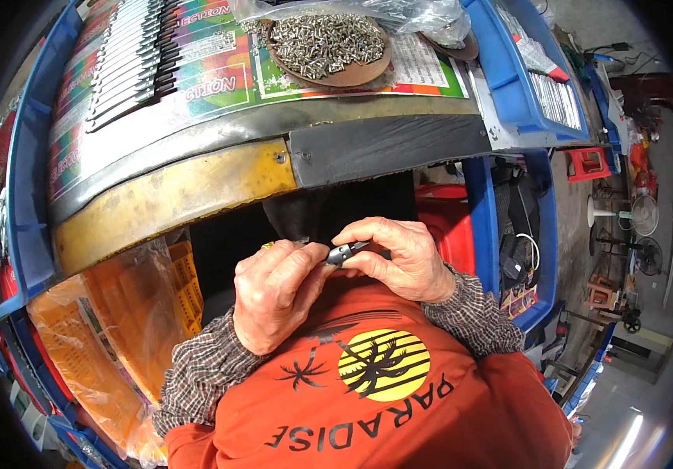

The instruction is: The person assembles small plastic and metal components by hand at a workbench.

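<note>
Close in front of my red shirt, both hands meet on a small dark grey piece (341,253) with a hole in its side and a black pointed end. My left hand (272,291) is closed around its left part, thumb and fingers pressed together. The black end sits in a pinch between thumb and forefinger of my right hand (400,256). Fingers hide much of the piece, so its exact kind is unclear. Beyond the hands, on the bench, small silvery metal pins (325,43) are heaped in a round brown dish (356,76).
Flat metal strips (127,59) with dark ends lie in a row on the bench, whose front edge (188,181) is yellow and black. Blue bins (25,187) flank it. Plastic-wrapped orange crates (94,344) stand lower left; a blue crate (546,227) and red stool (587,164) are right.
</note>
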A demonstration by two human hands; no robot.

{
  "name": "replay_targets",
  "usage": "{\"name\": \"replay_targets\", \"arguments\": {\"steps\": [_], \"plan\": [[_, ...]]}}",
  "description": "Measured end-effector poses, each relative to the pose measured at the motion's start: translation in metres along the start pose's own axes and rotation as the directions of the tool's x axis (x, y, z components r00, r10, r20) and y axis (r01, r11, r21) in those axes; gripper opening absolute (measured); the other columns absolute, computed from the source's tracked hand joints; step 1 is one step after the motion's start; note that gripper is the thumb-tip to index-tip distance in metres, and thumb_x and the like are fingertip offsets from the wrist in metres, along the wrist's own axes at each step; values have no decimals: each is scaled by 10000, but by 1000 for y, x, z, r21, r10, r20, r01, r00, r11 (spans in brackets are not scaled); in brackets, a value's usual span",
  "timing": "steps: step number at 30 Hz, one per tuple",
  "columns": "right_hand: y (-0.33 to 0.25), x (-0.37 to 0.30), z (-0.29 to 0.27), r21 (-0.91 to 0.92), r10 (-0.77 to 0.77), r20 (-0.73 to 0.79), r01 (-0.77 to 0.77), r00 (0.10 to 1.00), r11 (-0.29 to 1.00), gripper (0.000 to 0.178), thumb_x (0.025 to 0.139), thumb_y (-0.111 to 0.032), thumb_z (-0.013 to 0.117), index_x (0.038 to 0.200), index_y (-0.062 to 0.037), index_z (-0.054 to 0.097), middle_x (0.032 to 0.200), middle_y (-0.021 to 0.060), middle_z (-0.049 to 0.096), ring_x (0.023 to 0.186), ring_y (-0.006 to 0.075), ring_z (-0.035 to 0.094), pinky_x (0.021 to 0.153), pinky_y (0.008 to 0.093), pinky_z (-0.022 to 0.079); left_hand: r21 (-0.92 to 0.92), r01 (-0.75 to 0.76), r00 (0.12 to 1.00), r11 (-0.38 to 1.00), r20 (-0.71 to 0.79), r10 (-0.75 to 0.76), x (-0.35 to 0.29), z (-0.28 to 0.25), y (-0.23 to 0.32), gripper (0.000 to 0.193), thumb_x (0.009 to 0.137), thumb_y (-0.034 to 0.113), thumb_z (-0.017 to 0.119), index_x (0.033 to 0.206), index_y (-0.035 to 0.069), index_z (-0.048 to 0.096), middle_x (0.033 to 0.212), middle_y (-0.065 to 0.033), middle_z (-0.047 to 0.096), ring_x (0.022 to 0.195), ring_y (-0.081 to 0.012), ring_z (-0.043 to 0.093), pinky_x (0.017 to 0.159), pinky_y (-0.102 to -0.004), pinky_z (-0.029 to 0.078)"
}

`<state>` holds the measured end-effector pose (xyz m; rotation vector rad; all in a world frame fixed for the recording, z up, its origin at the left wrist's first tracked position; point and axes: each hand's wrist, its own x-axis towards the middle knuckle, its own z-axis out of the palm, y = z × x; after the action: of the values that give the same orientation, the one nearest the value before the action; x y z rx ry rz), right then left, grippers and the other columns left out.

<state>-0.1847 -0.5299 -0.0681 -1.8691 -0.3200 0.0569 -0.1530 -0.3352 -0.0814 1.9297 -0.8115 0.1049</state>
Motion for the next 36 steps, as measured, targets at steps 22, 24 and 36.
{"name": "replay_targets", "arguments": {"steps": [22,24,36], "plan": [[16,-12,0,59,-30,91,25,995,998,163,846,-32,650,990,36,613,787,95,675,661,150,684,564,247,542,9,-29,997,1000,76,28,-8,6,-4,247,645,8,750,860,35,631,718,-76,617,580,-216,596,511,-306,458],[17,-12,1,46,-40,71,37,997,998,162,847,-34,650,990,33,613,796,94,677,667,151,687,565,246,544,17,-40,996,999,81,39,-9,7,-3,250,643,11,752,860,35,632,719,-76,620,577,-215,596,509,-305,458],[21,-11,5,24,-76,-23,76,997,997,187,823,-28,676,1000,-1,619,798,77,666,634,143,655,554,252,518,39,-6,1000,999,-21,7,-8,11,-2,252,642,-18,746,863,36,636,728,-77,622,595,-206,600,524,-295,463]]}}
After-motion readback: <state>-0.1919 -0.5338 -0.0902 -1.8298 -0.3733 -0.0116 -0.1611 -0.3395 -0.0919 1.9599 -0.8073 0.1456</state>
